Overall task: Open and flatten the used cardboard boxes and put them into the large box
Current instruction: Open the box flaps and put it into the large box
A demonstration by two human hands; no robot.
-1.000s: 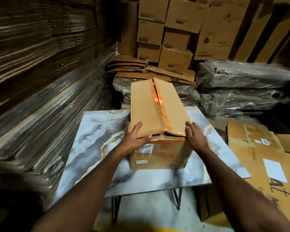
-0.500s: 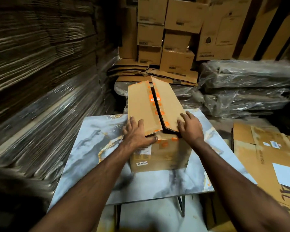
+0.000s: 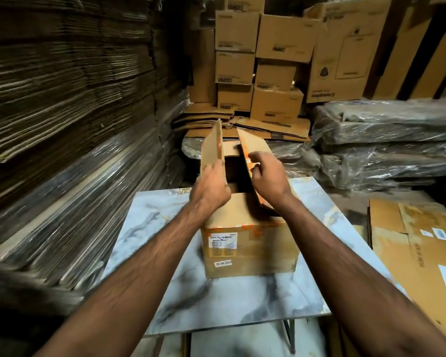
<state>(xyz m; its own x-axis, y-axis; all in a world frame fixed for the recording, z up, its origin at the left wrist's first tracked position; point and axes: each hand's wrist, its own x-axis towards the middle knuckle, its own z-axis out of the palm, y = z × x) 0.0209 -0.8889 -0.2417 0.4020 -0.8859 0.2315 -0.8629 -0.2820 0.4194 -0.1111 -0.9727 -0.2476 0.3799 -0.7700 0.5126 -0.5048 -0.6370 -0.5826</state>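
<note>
Cardboard box (image 3: 250, 243), orange tape, white shipping label and date sticker on its near face: stands on the marble-patterned table (image 3: 216, 300) at centre, top open. At 9 o'clock of it, tall stacks of flattened cardboard (image 3: 62, 112); left hand (image 3: 211, 189) pinches the upright left flap (image 3: 211, 148), right hand (image 3: 268, 176) grips the right flap (image 3: 252, 148), tilted outward. At 3 o'clock, a flattened large box (image 3: 417, 243) just beside the table; plastic-wrapped bundles (image 3: 386, 140) at 1 o'clock.
</note>
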